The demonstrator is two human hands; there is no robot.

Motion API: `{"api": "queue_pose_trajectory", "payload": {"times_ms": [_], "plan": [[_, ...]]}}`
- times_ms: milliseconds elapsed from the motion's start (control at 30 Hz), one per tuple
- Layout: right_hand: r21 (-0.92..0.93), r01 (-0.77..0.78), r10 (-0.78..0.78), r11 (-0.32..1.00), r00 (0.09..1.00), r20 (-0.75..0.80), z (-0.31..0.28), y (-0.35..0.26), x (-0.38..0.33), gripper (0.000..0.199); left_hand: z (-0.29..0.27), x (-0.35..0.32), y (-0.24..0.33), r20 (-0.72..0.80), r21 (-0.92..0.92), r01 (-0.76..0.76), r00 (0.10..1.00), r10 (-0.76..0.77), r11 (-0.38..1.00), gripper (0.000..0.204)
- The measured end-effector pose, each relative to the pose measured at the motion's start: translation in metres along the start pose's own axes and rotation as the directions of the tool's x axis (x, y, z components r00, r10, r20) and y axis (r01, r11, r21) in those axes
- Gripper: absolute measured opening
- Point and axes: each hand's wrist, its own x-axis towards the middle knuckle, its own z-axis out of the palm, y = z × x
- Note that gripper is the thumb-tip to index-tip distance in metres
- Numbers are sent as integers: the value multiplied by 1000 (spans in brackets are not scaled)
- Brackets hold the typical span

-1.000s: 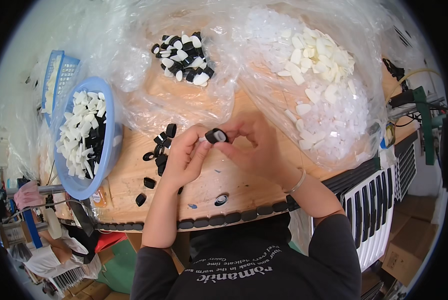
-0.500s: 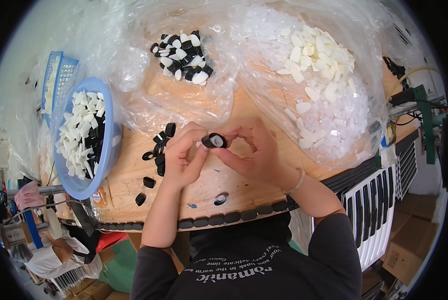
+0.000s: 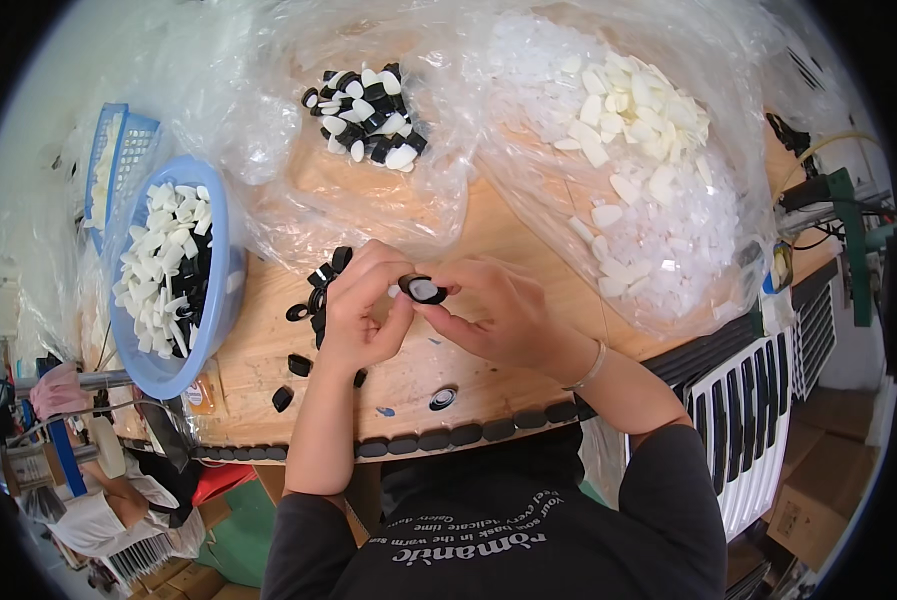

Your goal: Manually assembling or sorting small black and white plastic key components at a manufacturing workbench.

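Observation:
Above the wooden table, my left hand (image 3: 365, 310) and my right hand (image 3: 493, 312) pinch a small black oval cap (image 3: 410, 284) from both sides. Inside its rim sits a pale, translucent insert (image 3: 423, 290). Something small and white shows at my left fingertips, too little of it to name. Several loose black caps (image 3: 299, 365) lie to the left of my left hand, some partly behind it. Nearer the front edge rests a flat black-and-white oval (image 3: 443, 398).
A blue basin (image 3: 230, 300) of white and black pieces stands left, beside a blue basket (image 3: 136, 140). Black-and-white pieces (image 3: 373, 115) lie on plastic sheeting at the back. White pieces (image 3: 638, 105) and clear pieces (image 3: 668, 235) cover the right. Black pads (image 3: 465, 435) line the front edge.
The cap has tipped, so its opening looks flatter and wider. My right fingers have closed in toward it. A black cap beside my left forearm has come into sight.

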Motion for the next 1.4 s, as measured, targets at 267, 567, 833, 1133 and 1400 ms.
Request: {"api": "queue_pose_trajectory", "payload": {"times_ms": [267,567,833,1133,1400], "plan": [[-103,-58,61,993,998,25,-4,-3,0,36,1,2,0,32,148,-29,999,25,989,24],[-136,-146,139,980,989,-60,-1,3,-3,28,23,-3,2,-143,548,-174,944,296,818,50],[-162,-366,360,916,931,-65,-56,22,26,12,15,0,7,-258,461,-82,941,221,883,44],[-760,-335,567,557,822,53,-159,112,43,16,13,4,7,-256,331,-24,960,114,943,43],[-639,-518,738,569,664,119,-177,94,17,8,11,5,10,-200,373,-26,974,108,927,44]]}}
